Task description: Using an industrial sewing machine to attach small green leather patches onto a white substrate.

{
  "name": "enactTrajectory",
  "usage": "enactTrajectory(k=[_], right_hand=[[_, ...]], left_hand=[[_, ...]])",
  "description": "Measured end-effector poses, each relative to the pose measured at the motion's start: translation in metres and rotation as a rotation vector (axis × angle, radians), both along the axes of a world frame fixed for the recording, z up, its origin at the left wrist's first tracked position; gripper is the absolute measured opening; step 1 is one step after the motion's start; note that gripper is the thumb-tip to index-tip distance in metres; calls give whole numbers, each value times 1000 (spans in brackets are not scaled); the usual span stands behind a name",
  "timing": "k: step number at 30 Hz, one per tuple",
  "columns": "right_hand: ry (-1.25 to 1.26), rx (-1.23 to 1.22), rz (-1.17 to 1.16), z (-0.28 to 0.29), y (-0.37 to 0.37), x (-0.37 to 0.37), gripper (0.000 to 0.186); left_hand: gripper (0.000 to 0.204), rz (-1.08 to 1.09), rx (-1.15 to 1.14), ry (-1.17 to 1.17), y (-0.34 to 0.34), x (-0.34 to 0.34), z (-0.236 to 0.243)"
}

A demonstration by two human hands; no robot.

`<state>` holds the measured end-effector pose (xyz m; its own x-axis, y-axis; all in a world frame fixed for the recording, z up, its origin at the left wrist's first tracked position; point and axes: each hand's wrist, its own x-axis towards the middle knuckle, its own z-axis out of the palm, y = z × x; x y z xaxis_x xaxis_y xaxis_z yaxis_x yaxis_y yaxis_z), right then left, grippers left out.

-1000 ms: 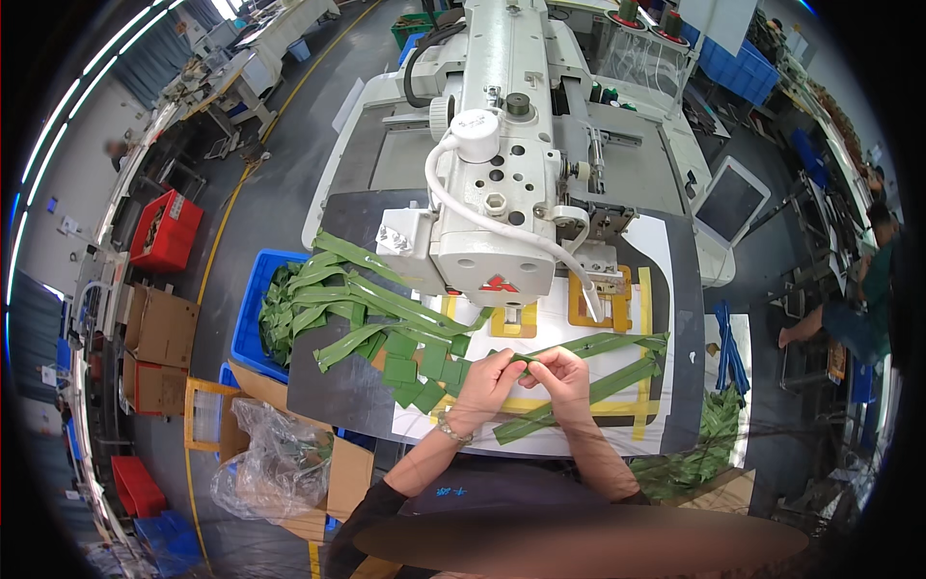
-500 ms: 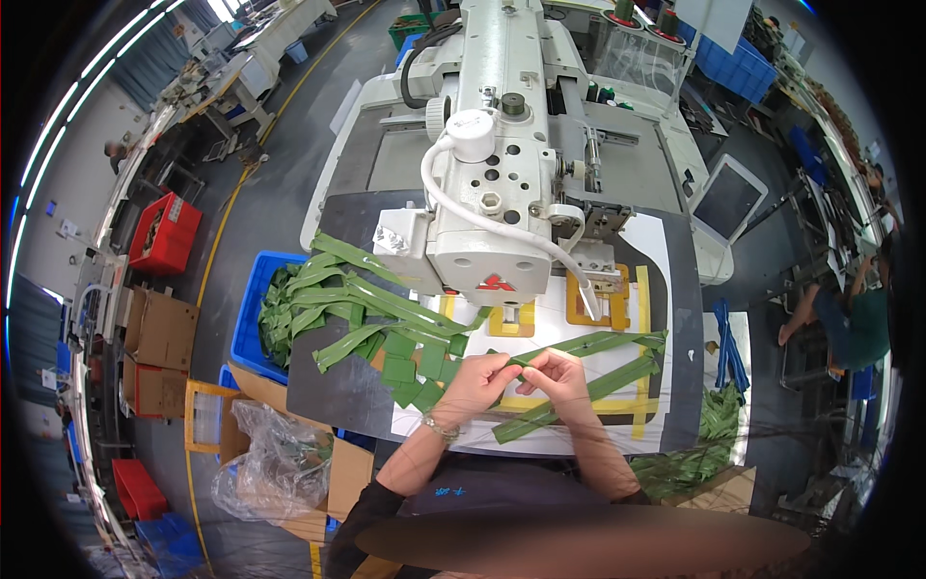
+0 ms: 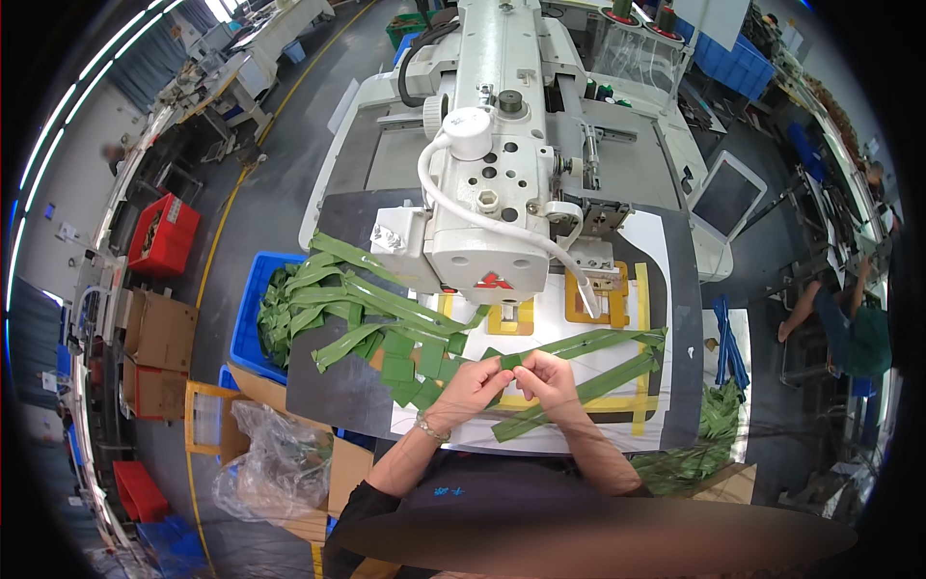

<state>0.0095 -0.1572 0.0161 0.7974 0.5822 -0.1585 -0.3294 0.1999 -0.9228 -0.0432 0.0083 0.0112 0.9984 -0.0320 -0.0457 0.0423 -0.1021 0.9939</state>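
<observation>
Between my two hands is a small green fabric piece (image 3: 510,361), pinched by the fingers of both. My left hand (image 3: 472,387) grips its left side and my right hand (image 3: 548,380) its right. Beneath and beyond them, a long green webbing strap (image 3: 603,341) lies across the white board (image 3: 540,439). A second green strap (image 3: 579,397) runs diagonally, passing partly behind my right hand. Left of my left hand lie several cut green fabric squares (image 3: 398,369), overlapping. More long green straps (image 3: 386,299) stretch from there toward the left.
A large white sewing machine head (image 3: 489,227) stands ahead, with yellow clamp frames (image 3: 600,307) below it. At left, a blue bin (image 3: 253,318) holds green straps. A cardboard box (image 3: 349,475) with clear plastic is at lower left. A screen (image 3: 725,198) stands right.
The small fabric piece has turned so that more of its flat face shows between my fingers. Both hands have shifted only slightly; the straps lie as before.
</observation>
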Motion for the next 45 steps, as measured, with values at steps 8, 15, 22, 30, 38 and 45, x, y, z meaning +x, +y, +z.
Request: enactTrajectory(k=[8,15,22,30,38,45], right_hand=[[16,-48,-23,-3,-3,1,14],[2,-45,21,-6,-2,-4,14],[18,-22,35,-9,-1,-4,14],[36,-25,48,-7,-1,-5,14],[-38,-230,148,-1,-4,17,15],[35,-265,278,-1,10,67,17]], left_hand=[[28,45,201,-44,-7,0,6],[30,94,-20,-9,-3,-2,-7],[28,75,-64,-67,1,5,-5],[25,18,5,-11,5,8,5],[24,-100,234,-100,23,18,11],[22,16,254,-18,30,39,-1]])
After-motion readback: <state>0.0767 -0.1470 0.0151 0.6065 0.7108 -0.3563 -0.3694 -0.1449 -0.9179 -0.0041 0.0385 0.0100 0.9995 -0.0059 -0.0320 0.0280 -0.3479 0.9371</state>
